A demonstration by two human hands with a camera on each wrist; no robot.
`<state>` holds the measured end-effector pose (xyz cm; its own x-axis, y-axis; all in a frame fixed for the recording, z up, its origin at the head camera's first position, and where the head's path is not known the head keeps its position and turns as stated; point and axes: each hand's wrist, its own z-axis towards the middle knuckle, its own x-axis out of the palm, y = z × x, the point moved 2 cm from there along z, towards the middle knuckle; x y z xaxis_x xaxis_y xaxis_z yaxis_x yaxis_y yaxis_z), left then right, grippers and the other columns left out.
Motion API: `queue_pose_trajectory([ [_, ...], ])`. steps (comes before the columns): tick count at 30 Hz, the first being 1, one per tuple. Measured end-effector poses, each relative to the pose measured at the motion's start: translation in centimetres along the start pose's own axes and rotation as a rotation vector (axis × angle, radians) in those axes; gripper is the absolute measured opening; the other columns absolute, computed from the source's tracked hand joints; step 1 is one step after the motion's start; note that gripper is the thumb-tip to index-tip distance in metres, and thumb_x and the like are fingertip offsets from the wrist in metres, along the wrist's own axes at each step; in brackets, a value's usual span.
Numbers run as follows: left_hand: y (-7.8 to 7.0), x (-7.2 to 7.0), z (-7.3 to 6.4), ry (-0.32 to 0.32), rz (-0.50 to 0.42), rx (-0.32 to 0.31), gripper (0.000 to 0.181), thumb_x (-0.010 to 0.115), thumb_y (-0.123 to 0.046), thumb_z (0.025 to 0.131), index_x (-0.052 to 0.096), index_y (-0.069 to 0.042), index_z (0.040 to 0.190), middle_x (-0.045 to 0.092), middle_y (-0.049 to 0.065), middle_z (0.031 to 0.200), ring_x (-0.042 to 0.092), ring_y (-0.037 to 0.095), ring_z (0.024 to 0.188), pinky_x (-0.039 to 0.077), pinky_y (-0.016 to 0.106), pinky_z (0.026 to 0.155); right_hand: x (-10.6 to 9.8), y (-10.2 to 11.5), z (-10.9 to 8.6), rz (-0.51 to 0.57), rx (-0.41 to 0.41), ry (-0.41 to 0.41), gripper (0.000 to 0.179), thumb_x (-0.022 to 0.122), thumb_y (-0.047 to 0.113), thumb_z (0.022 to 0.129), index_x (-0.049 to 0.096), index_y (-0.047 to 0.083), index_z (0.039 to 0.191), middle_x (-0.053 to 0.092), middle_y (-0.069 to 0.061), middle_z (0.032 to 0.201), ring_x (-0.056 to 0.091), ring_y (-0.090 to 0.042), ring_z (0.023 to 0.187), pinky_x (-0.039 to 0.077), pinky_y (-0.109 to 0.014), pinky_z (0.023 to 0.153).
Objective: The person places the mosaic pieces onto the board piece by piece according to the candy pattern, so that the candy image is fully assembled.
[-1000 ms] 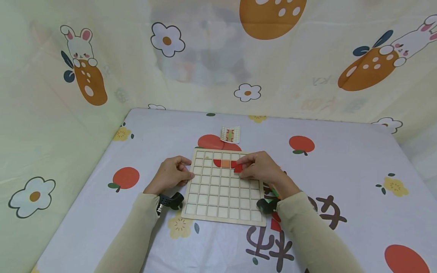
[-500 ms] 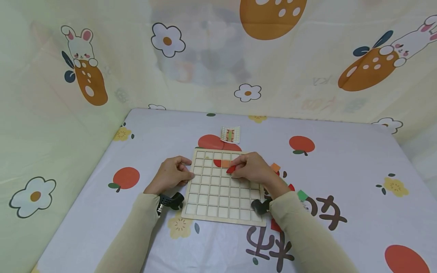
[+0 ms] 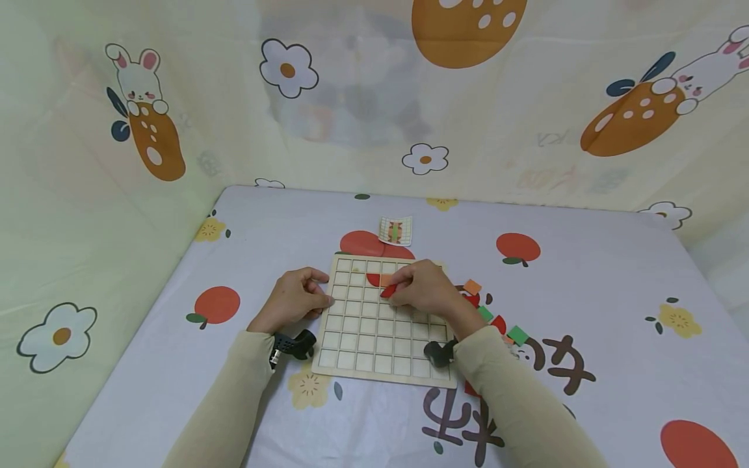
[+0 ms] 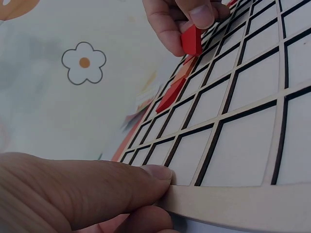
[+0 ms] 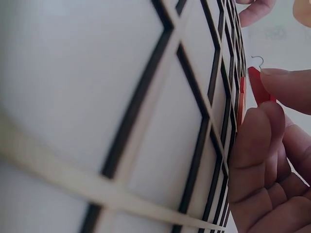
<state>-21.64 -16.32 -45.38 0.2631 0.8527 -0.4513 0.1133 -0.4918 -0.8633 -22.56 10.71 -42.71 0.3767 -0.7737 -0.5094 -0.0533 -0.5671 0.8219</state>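
A wooden grid board point(image 3: 359, 341) lies on the table. My left hand point(image 3: 291, 301) grips its left edge, the thumb point(image 4: 150, 175) on the rim in the left wrist view. My right hand point(image 3: 424, 289) pinches a red piece point(image 3: 388, 291) between thumb and fingertips, tilted just above the board. In the left wrist view this red piece point(image 4: 192, 41) has a curved edge. Near the board's far side, a red piece point(image 3: 372, 279) with a rounded edge sits in a cell beside an orange square point(image 3: 385, 280). The right hand hides the cells right of them.
Beyond the board lies a small pattern card point(image 3: 395, 231). Right of the board are several loose pieces, among them an orange square point(image 3: 472, 286), a green square point(image 3: 517, 335) and a red piece point(image 3: 499, 324). The right sleeve point(image 3: 521, 396) partly covers this area.
My right hand has moved left across the board with the red piece, which has turned in its fingers. Loose pieces on the right have come into view. The left hand stays in place.
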Motion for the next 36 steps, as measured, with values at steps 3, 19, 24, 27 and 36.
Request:
queue_pose_trajectory([
  [3,0.0,0.0,0.0,-0.002,0.000,-0.004,0.042,0.081,-0.009,0.089,0.064,0.000,0.126,0.068,0.007,0.085,0.063,0.014,0.064,0.055,0.026,0.061,0.0,0.1,0.0,-0.039,-0.005,-0.009,0.023,0.083,0.006,0.084,0.079,0.003,0.106,0.074,-0.003,0.081,0.063,-0.018,0.082,0.051,-0.029,0.071],
  [19,-0.1,0.0,-0.1,-0.010,0.010,-0.002,0.042,0.081,-0.008,0.089,0.064,0.000,0.126,0.067,0.007,0.084,0.062,0.015,0.063,0.053,0.026,0.060,1.2,1.3,0.6,-0.114,-0.029,-0.005,0.024,0.078,0.001,0.082,0.078,0.005,0.106,0.071,-0.002,0.078,0.060,-0.017,0.074,0.049,-0.029,0.067],
  [24,-0.1,0.0,0.0,-0.008,0.009,-0.005,0.042,0.081,-0.009,0.089,0.065,0.000,0.126,0.068,0.007,0.084,0.063,0.014,0.064,0.054,0.026,0.060,1.5,1.6,0.7,-0.134,-0.039,0.013,0.022,0.079,0.001,0.084,0.078,0.005,0.105,0.071,-0.002,0.079,0.061,-0.017,0.073,0.050,-0.029,0.067],
  [27,-0.1,0.1,0.0,-0.009,0.005,-0.007,0.042,0.081,-0.008,0.088,0.065,0.000,0.126,0.068,0.007,0.084,0.063,0.014,0.064,0.054,0.026,0.060,1.6,1.8,0.9,-0.149,-0.052,0.022,0.021,0.079,0.000,0.084,0.078,0.005,0.104,0.072,-0.002,0.079,0.061,-0.016,0.073,0.050,-0.029,0.068],
  [36,-0.1,0.1,0.0,-0.011,0.000,-0.014,0.042,0.081,-0.008,0.088,0.065,0.000,0.126,0.068,0.007,0.084,0.063,0.014,0.063,0.054,0.026,0.060,1.9,1.8,1.3,-0.173,-0.071,0.039,0.021,0.079,-0.001,0.083,0.078,0.004,0.103,0.071,-0.002,0.077,0.061,-0.014,0.072,0.049,-0.028,0.068],
])
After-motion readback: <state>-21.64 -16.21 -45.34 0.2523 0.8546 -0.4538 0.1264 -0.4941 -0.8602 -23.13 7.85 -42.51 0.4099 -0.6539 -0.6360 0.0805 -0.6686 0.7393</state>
